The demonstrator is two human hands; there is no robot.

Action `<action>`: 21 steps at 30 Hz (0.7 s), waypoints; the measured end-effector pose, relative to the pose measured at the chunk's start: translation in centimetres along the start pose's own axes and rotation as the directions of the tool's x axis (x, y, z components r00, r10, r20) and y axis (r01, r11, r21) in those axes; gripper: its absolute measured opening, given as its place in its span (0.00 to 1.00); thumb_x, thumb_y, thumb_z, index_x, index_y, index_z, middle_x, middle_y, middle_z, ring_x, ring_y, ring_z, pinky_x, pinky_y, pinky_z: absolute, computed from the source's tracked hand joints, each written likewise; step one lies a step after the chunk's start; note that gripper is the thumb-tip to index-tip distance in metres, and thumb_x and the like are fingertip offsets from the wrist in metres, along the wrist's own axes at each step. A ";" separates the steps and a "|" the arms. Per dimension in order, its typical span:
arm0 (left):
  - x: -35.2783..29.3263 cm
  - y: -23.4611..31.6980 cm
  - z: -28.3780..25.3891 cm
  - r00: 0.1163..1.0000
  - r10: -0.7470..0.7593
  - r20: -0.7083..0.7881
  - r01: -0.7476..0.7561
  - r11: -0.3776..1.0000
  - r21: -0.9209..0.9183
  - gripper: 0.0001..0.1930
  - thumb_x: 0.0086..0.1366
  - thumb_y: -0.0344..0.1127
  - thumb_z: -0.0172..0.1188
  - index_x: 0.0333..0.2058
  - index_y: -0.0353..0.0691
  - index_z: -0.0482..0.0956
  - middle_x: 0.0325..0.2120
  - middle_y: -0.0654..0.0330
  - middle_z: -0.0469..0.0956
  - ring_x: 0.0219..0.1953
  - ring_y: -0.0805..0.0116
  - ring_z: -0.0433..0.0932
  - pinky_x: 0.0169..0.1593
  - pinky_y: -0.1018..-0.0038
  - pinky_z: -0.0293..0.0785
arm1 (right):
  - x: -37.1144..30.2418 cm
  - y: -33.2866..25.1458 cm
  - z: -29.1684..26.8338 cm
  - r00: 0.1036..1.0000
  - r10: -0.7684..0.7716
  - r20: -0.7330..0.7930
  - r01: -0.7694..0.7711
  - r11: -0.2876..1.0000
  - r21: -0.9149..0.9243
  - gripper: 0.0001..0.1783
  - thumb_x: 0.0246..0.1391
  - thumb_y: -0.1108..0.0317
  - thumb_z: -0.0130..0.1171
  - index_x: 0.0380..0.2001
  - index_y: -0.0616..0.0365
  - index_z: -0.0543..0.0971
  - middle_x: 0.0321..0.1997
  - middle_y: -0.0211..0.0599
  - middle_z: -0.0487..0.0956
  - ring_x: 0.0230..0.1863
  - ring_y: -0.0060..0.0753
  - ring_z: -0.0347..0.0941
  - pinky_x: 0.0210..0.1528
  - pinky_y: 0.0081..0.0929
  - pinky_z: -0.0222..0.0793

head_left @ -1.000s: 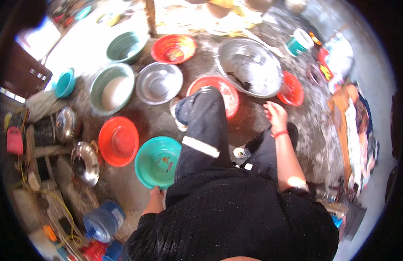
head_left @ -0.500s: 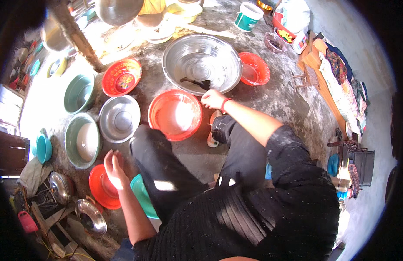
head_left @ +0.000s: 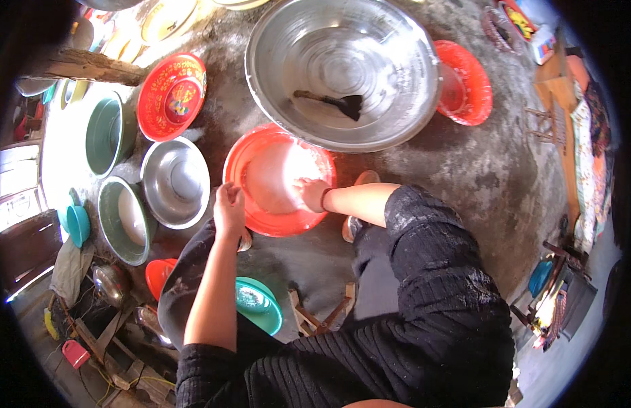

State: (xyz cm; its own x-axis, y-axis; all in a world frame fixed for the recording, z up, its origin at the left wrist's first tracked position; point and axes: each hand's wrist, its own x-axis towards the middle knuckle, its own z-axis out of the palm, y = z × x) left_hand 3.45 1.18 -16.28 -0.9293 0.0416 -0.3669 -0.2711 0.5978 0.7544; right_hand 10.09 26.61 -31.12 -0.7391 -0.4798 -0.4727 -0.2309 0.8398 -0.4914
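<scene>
A red basin with pale, glare-lit contents stands on the floor between my feet. My right hand, a red band at its wrist, reaches over its right rim into it with the fingers extended and nothing visibly held. At the left rim is my left hand, empty, with its fingers loosely bent and apart; whether it touches the rim I cannot tell. Just beyond stands a large silver metal basin, in which a dark-headed brush or scraper lies on a whitish layer.
To the left stand a patterned red basin, a smaller metal basin and two grey-green basins, the nearer one holding something white. Another red basin sits at the far right. A teal basin lies beside my left leg.
My right hand has moved from beside the large metal basin into the red basin. My left hand has come forward to its left rim. The view has tilted down and closer.
</scene>
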 end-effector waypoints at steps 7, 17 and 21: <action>0.7 -19.6 6.3 0.864 -0.449 -0.226 0.500 0.812 0.299 0.29 0.70 0.47 0.64 0.58 0.26 0.72 0.52 0.35 0.78 0.56 0.39 0.78 0.59 0.54 0.75 | 4.3 4.9 6.9 0.974 0.221 0.052 -0.211 0.965 -0.155 0.53 0.62 0.40 0.56 0.79 0.57 0.49 0.86 0.44 0.40 0.85 0.50 0.34 0.83 0.55 0.33; 2.4 -25.6 10.7 0.764 -0.346 -0.544 0.315 0.937 -0.153 0.18 0.80 0.44 0.46 0.50 0.31 0.72 0.43 0.38 0.79 0.45 0.41 0.79 0.50 0.54 0.75 | 7.0 2.7 8.2 0.969 -0.142 0.202 0.205 0.918 -0.340 0.50 0.64 0.42 0.54 0.80 0.53 0.49 0.86 0.37 0.42 0.85 0.47 0.34 0.83 0.51 0.30; 2.3 -26.3 12.0 0.733 -0.324 -0.598 0.232 0.946 -0.227 0.18 0.81 0.44 0.45 0.48 0.30 0.70 0.43 0.38 0.78 0.44 0.40 0.78 0.50 0.54 0.74 | 12.4 1.0 11.9 0.915 -0.345 0.210 0.404 0.793 -0.456 0.40 0.63 0.47 0.53 0.76 0.43 0.61 0.84 0.27 0.51 0.82 0.38 0.48 0.80 0.49 0.43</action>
State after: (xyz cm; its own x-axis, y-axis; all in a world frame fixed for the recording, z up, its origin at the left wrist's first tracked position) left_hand 11.45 -4.85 -43.48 -0.7437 -0.6415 -0.1880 -0.5291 0.3930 0.7520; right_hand 8.25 18.46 -46.21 -0.4639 -0.7819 -0.4164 -0.7701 0.5883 -0.2466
